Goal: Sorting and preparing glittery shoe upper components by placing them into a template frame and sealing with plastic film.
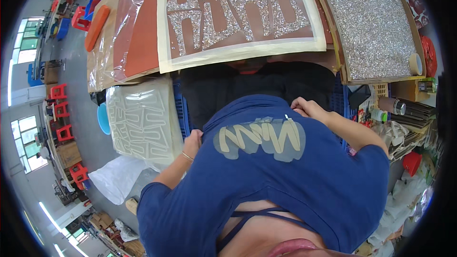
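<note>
To my far left, red stools (pixel 58 109) are standing along the floor. Nearer, an orange elongated block (pixel 97 28) is lying by the left edge of the reddish-brown board (pixel 149 33), and to its right clear plastic film (pixel 129 31) is spreading toward the board's front edge. Below that edge, a stack of pale cut-out sheets (pixel 138 123) is sitting, with a white plastic bag (pixel 116 176) lying on the floor below it.

My left hand (pixel 193 140) is resting at the left side of my navy T-shirt (pixel 266 181); its fingers are partly hiding behind the cloth, so I cannot tell whether they are gripping it. On the board, a cream-bordered sheet (pixel 247 53) is carrying glittery pieces (pixel 254 7), its near left corner reaching the front edge; neither hand is touching it. The T-shirt is covering my torso, between my hands.

My right hand (pixel 312 109) is bending its fingers inward at the shirt's hem; I cannot tell whether they are pinching cloth. I am judging this step to be settling the shirt; going on to the sheet would be calling for freeing both hands and reaching forward.

Farther right, a silver glitter panel (pixel 376 24) is lying flat, a tape roll (pixel 415 64) sitting at its near right corner.
</note>
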The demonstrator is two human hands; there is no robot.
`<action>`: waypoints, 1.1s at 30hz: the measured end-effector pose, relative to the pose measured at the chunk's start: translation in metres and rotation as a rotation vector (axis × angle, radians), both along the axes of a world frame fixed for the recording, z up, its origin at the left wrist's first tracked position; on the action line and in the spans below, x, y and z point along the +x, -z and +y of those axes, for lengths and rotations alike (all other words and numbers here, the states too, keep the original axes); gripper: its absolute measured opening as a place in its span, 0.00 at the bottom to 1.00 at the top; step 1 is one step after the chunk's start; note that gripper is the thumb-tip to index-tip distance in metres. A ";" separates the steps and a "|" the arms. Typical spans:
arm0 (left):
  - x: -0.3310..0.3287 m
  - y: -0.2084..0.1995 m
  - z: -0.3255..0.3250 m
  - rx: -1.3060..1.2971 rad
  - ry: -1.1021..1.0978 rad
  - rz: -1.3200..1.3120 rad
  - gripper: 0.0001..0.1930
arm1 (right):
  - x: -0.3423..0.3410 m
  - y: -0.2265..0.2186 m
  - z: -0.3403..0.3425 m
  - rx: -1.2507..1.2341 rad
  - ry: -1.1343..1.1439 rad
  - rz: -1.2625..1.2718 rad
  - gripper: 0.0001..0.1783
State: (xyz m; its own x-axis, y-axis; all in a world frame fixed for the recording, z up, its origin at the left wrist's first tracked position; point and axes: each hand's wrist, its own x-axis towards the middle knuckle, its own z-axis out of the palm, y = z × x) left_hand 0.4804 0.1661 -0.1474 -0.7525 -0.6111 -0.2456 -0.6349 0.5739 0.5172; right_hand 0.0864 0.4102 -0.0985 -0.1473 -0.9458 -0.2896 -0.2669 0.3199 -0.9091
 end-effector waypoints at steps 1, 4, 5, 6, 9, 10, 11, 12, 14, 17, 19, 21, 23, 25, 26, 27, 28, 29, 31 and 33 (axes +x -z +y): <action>0.001 0.008 0.010 0.021 -0.086 0.054 0.06 | 0.002 0.003 0.005 0.067 -0.004 0.058 0.08; -0.050 0.016 -0.001 -0.089 -0.228 0.108 0.06 | -0.009 0.023 0.007 0.062 0.004 0.275 0.07; -0.068 0.010 -0.008 -0.090 -0.240 0.115 0.06 | -0.024 0.036 0.007 0.052 0.038 0.441 0.06; -0.092 -0.003 -0.019 -0.060 -0.090 0.199 0.06 | -0.041 0.047 0.006 0.033 0.070 0.614 0.05; -0.133 -0.028 -0.048 -0.126 0.088 0.491 0.03 | -0.065 0.049 -0.022 -0.087 0.138 0.677 0.05; -0.138 -0.034 -0.063 -0.192 0.076 0.577 0.03 | -0.068 0.039 -0.040 -0.197 0.186 0.640 0.04; -0.145 -0.041 -0.081 -0.317 -0.031 0.703 0.03 | -0.061 0.022 -0.069 -0.431 0.113 0.681 0.05; -0.151 -0.053 -0.100 -0.449 -0.140 0.823 0.03 | -0.052 0.008 -0.098 -0.546 -0.028 0.742 0.08; -0.168 -0.076 -0.142 -0.689 -0.435 0.711 0.12 | -0.015 -0.023 -0.165 -0.897 -0.048 0.733 0.12; -0.159 -0.056 -0.188 -0.636 -0.652 0.500 0.19 | 0.040 -0.047 -0.257 -0.937 -0.213 0.799 0.24; -0.160 -0.063 -0.191 -0.172 -0.635 0.401 0.26 | 0.067 -0.039 -0.298 -0.914 -0.240 0.844 0.31; -0.155 -0.048 -0.197 -0.249 -0.549 0.296 0.27 | 0.078 -0.029 -0.324 -0.840 -0.298 0.967 0.30; -0.168 -0.060 -0.188 0.264 -0.693 0.564 0.14 | 0.084 -0.008 -0.351 -0.786 -0.293 1.106 0.19; -0.153 -0.065 -0.186 0.524 -0.760 0.688 0.09 | 0.093 -0.020 -0.362 -0.793 -0.237 1.002 0.15; -0.153 -0.069 -0.183 0.639 -0.770 0.832 0.08 | 0.093 -0.028 -0.365 -0.774 -0.187 0.918 0.12; -0.163 -0.082 -0.177 0.637 -0.759 0.824 0.08 | 0.090 -0.034 -0.366 -0.814 -0.165 0.866 0.09; -0.176 -0.103 -0.168 0.705 -0.766 1.007 0.08 | 0.085 -0.034 -0.368 -0.813 -0.149 0.867 0.09; -0.184 -0.113 -0.163 0.775 -0.772 1.193 0.09 | 0.080 -0.033 -0.368 -0.775 -0.097 0.728 0.07; -0.183 -0.094 -0.166 0.793 -0.702 1.216 0.10 | 0.075 -0.053 -0.362 -0.746 0.014 0.466 0.08; -0.191 -0.080 -0.169 0.599 -0.611 1.191 0.14 | 0.073 -0.058 -0.362 -0.640 0.074 0.316 0.07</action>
